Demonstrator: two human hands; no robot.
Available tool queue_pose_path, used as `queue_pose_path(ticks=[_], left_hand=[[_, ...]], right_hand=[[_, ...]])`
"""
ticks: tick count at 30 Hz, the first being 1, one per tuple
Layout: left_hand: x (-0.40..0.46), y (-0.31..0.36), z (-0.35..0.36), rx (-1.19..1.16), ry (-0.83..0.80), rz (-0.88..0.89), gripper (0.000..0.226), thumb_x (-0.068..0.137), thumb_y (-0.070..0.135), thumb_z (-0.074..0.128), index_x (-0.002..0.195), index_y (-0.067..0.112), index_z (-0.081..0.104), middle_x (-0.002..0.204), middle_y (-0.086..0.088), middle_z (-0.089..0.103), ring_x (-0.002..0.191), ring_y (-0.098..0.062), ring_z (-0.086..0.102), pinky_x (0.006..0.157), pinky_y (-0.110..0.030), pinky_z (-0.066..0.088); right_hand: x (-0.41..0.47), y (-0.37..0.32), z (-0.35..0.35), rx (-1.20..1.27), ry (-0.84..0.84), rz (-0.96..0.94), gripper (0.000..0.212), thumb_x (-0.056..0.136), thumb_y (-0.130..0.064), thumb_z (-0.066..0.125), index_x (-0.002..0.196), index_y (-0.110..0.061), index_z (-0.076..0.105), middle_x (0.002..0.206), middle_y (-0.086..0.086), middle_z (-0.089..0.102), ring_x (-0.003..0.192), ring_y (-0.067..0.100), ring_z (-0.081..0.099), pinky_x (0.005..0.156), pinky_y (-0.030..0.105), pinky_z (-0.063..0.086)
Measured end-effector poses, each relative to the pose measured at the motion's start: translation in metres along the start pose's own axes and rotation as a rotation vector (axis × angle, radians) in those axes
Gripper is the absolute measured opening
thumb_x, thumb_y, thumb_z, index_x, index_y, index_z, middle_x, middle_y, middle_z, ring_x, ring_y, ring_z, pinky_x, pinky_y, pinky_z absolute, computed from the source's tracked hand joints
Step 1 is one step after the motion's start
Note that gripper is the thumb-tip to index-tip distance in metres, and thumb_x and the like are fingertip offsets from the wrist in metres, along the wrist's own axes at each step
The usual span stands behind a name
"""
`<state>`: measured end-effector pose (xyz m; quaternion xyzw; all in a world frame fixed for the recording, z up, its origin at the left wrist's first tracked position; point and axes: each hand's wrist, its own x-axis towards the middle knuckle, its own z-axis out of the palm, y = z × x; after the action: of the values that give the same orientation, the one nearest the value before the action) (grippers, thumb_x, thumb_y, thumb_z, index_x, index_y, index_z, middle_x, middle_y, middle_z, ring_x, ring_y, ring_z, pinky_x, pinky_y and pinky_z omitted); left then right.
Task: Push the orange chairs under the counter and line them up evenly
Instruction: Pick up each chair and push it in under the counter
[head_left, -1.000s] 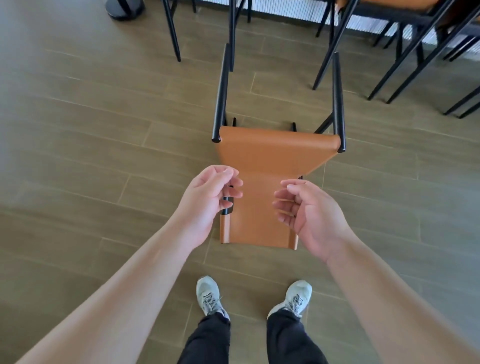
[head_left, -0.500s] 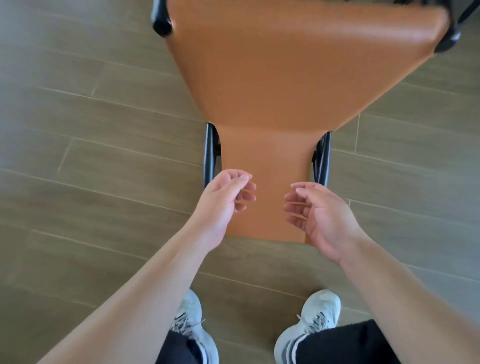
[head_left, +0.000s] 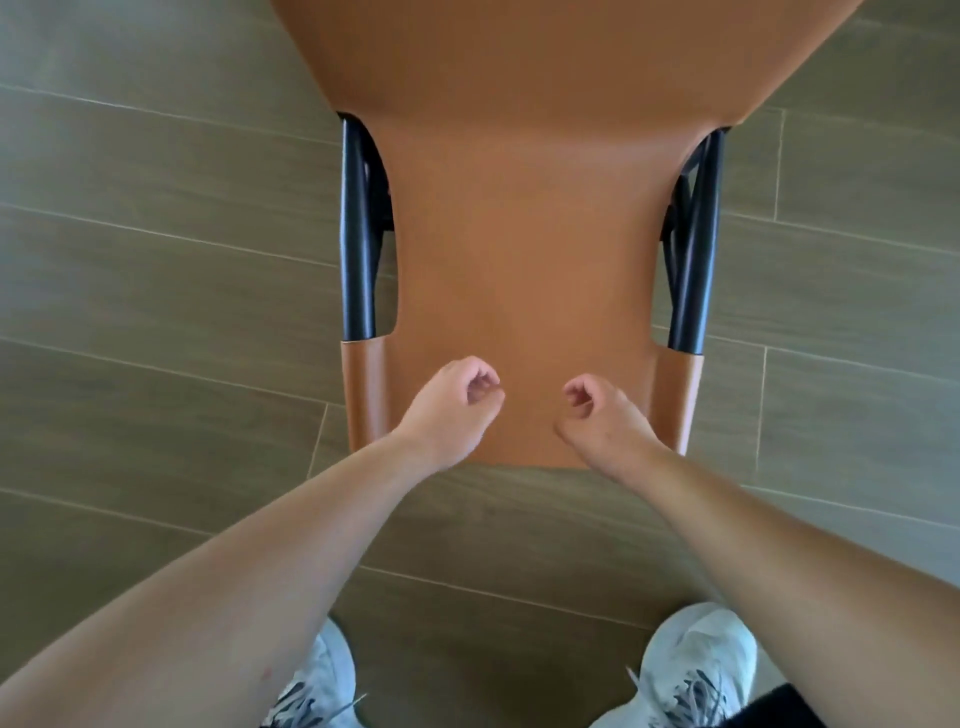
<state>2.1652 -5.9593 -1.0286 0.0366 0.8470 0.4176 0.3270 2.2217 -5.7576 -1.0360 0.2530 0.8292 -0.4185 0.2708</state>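
Chair: we look straight down on the orange leather chair with a black tubular metal frame (head_left: 524, 234); its backrest runs from the centre of the view up to 12 o'clock, and its top edge lies just below centre.
Frame: bare black tubes flank the backrest at 9 and 3 o'clock; an orange sleeve covers each tube's upper end.
Left hand: our left hand (head_left: 452, 402) hangs above the backrest's top edge, a little toward 7 o'clock of centre, fingers loosely curled around nothing.
Right hand: our right hand (head_left: 597, 415) mirrors it toward 5 o'clock, also loosely curled and holding nothing; we cannot tell whether either hand grazes the leather.
Floor: grey-brown wood-look plank floor (head_left: 156, 260) lies all around, with our two light grey laced sneakers (head_left: 696, 670) at 6 o'clock.
Counter: not in view, so we cannot judge how far the chair stands from it.
Risk, grip: as we judge it, pushing from the middle of the smooth leather could let the hands slide.
Risk, steering: uneven pressure from the two hands would likely swing the chair askew and spoil the even line.
Risk, blind push: with our gaze straight down, we might ram the chair into the counter or a neighbour.
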Motion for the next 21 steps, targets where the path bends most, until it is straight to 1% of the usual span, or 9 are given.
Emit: queue_pose_path(ticks=[2, 4, 6, 9, 12, 15, 16, 18, 21], left_hand=[[0.001, -0.02, 0.012, 0.233, -0.075, 0.047, 0.018, 0.096, 0.037, 0.054, 0.113, 0.031, 0.055, 0.122, 0.014, 0.052, 0.103, -0.005, 0.054, 0.087, -0.027, 0.048], [0.002, -0.036, 0.02, 0.423, -0.124, 0.095, 0.035, 0.096, 0.037, 0.054, 0.129, 0.028, 0.049, 0.139, 0.009, 0.042, 0.121, -0.014, 0.047, 0.099, -0.033, 0.043], [0.003, -0.05, 0.025, 0.598, -0.12, 0.154, 0.048, 0.095, 0.037, 0.054, 0.139, 0.024, 0.042, 0.152, 0.003, 0.031, 0.137, -0.02, 0.034, 0.107, -0.037, 0.036], [0.01, -0.073, 0.029, 0.867, -0.118, 0.243, 0.064, 0.093, 0.039, 0.054, 0.149, 0.023, 0.029, 0.163, -0.007, 0.012, 0.148, -0.025, 0.016, 0.115, -0.043, 0.027], [0.013, -0.095, 0.031, 1.123, -0.159, 0.316, 0.085, 0.088, 0.043, 0.057, 0.155, 0.024, 0.008, 0.163, -0.01, -0.012, 0.151, -0.027, -0.004, 0.12, -0.047, 0.016], [0.014, -0.111, 0.032, 1.258, -0.132, 0.377, 0.1, 0.083, 0.033, 0.06, 0.155, 0.025, -0.009, 0.16, -0.014, -0.025, 0.15, -0.031, -0.014, 0.12, -0.054, 0.012], [0.015, -0.114, 0.032, 1.277, -0.112, 0.393, 0.103, 0.081, 0.025, 0.059, 0.155, 0.025, -0.012, 0.16, -0.015, -0.025, 0.149, -0.032, -0.014, 0.119, -0.056, 0.012], [0.017, -0.115, 0.031, 1.314, -0.09, 0.418, 0.108, 0.077, 0.016, 0.058, 0.154, 0.025, -0.018, 0.16, -0.017, -0.025, 0.148, -0.035, -0.016, 0.116, -0.06, 0.013], [0.02, -0.118, 0.033, 1.381, -0.086, 0.432, 0.115, 0.078, 0.019, 0.063, 0.153, 0.025, -0.024, 0.159, -0.018, -0.028, 0.147, -0.039, -0.021, 0.112, -0.067, 0.012]], right_hand=[[0.004, 0.017, 0.007, -0.263, -0.078, -0.074, 0.052, 0.083, -0.035, 0.063, 0.132, -0.032, 0.046, 0.129, -0.011, 0.042, 0.108, 0.012, 0.051, 0.075, 0.028, 0.05], [0.007, 0.031, 0.013, -0.48, -0.119, -0.157, 0.061, 0.084, -0.033, 0.061, 0.14, -0.03, 0.037, 0.139, -0.008, 0.032, 0.122, 0.018, 0.04, 0.092, 0.036, 0.047], [0.009, 0.043, 0.02, -0.672, -0.119, -0.246, 0.066, 0.084, -0.031, 0.061, 0.142, -0.028, 0.029, 0.145, -0.003, 0.023, 0.129, 0.023, 0.031, 0.106, 0.041, 0.037], [0.013, 0.063, 0.028, -0.905, -0.1, -0.322, 0.078, 0.083, -0.029, 0.06, 0.147, -0.029, 0.015, 0.152, 0.005, 0.002, 0.142, 0.029, 0.011, 0.117, 0.046, 0.018], [0.015, 0.083, 0.03, -1.119, -0.117, -0.326, 0.092, 0.088, -0.017, 0.05, 0.153, -0.03, -0.013, 0.155, 0.009, -0.03, 0.148, 0.031, -0.019, 0.12, 0.05, -0.003], [0.018, 0.093, 0.029, -1.231, -0.093, -0.33, 0.102, 0.088, -0.006, 0.041, 0.138, -0.029, -0.044, 0.137, 0.014, -0.06, 0.145, 0.035, -0.03, 0.117, 0.054, -0.01], [0.02, 0.094, 0.029, -1.245, -0.078, -0.339, 0.103, 0.088, -0.005, 0.039, 0.133, -0.028, -0.05, 0.132, 0.015, -0.063, 0.145, 0.036, -0.031, 0.117, 0.055, -0.011], [0.026, 0.093, 0.031, -1.264, -0.048, -0.365, 0.103, 0.088, -0.005, 0.038, 0.13, -0.025, -0.054, 0.132, 0.017, -0.063, 0.143, 0.038, -0.032, 0.116, 0.057, -0.01], [0.032, 0.095, 0.04, -1.302, -0.024, -0.398, 0.102, 0.087, -0.003, 0.038, 0.133, -0.018, -0.051, 0.136, 0.02, -0.059, 0.137, 0.04, -0.038, 0.115, 0.061, -0.008]])
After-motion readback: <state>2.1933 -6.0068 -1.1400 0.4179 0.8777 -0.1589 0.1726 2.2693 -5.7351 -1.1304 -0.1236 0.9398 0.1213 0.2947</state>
